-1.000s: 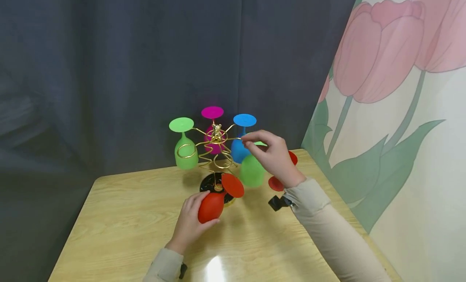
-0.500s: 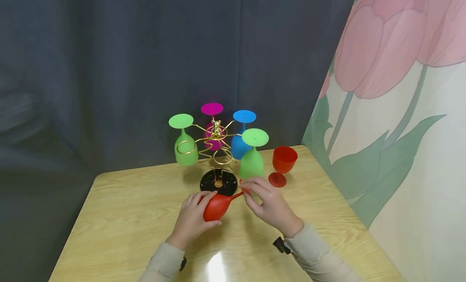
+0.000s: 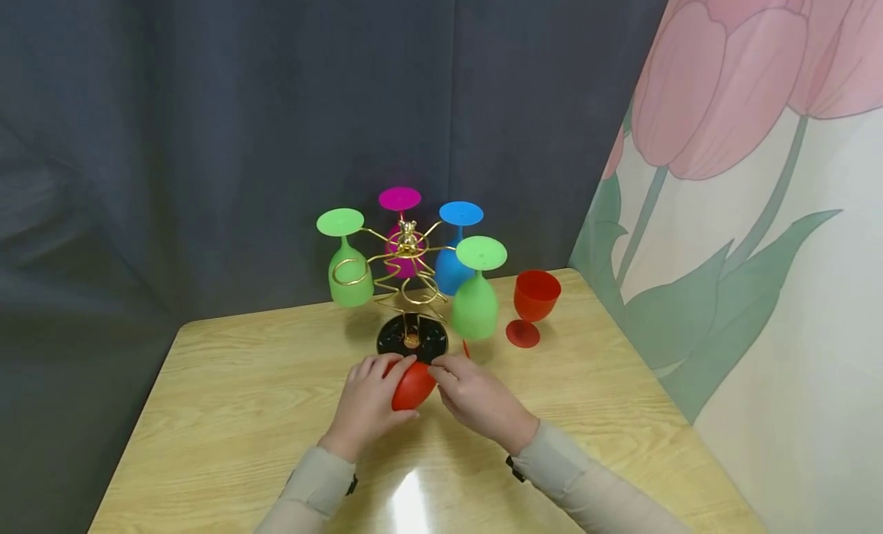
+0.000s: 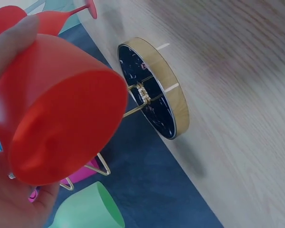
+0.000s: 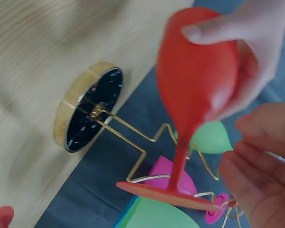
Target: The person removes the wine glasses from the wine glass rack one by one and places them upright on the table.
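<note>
My left hand [image 3: 369,404] grips a red goblet [image 3: 414,386] by its bowl, tilted above the table in front of the rack's round base. In the right wrist view, the left thumb lies across the bowl and the stem and flat foot [image 5: 166,195] show whole. My right hand [image 3: 483,400] is beside the bowl, its fingers loosely bent. In the head view it covers the stem; the right wrist view shows its fingertips [image 5: 232,164] near the stem, apparently apart from it. In the left wrist view, the goblet's mouth [image 4: 71,128] faces the camera.
A gold wire rack [image 3: 407,247] with a black round base [image 3: 393,337] holds upside-down goblets: green ones [image 3: 350,277] [image 3: 476,308], a magenta one [image 3: 400,199] and a blue one [image 3: 453,272]. Another red goblet [image 3: 536,295] stands upright at the right. A dark curtain [image 3: 276,120] hangs behind.
My right hand came down from the rack's right arm to the held goblet's foot, then moved left to beside its bowl. My left hand keeps its grip; the goblet's foot has swung right.
</note>
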A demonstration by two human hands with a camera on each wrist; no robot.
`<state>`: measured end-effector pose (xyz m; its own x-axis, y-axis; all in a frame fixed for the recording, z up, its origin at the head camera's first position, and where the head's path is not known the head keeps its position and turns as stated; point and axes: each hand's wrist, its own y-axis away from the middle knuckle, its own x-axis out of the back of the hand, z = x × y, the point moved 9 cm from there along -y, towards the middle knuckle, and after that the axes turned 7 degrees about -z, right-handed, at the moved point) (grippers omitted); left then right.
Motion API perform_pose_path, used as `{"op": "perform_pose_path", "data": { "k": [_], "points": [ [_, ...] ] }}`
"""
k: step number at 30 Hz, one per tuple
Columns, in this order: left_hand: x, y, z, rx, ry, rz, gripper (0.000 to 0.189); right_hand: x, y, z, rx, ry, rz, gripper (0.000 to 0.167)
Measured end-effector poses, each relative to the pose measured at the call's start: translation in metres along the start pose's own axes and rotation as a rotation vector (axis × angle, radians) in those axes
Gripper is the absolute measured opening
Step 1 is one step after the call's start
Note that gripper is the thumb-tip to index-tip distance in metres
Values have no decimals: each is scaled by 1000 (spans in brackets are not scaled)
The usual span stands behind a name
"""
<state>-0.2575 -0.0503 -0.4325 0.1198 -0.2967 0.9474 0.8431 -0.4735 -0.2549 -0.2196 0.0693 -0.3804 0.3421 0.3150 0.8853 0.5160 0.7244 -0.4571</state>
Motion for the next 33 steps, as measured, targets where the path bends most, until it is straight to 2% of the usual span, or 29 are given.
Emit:
{"op": "perform_pose_path", "data": {
  "k": [6, 11, 20, 33],
  "points": [
    [0, -3, 3, 13, -45, -25, 85, -22, -1, 1, -50, 113, -124, 31],
    [-1, -5, 6, 9, -74, -41, 86, -37, 1, 4, -90, 136, -192, 36],
    [-4, -6, 12, 6, -87, -78, 84, -53, 4, 8, -161, 126, -221, 44],
    [-6, -5, 20, -9, -117, -81, 82, -73, 13, 12, -187, 275, -195, 38]
  ]
}}
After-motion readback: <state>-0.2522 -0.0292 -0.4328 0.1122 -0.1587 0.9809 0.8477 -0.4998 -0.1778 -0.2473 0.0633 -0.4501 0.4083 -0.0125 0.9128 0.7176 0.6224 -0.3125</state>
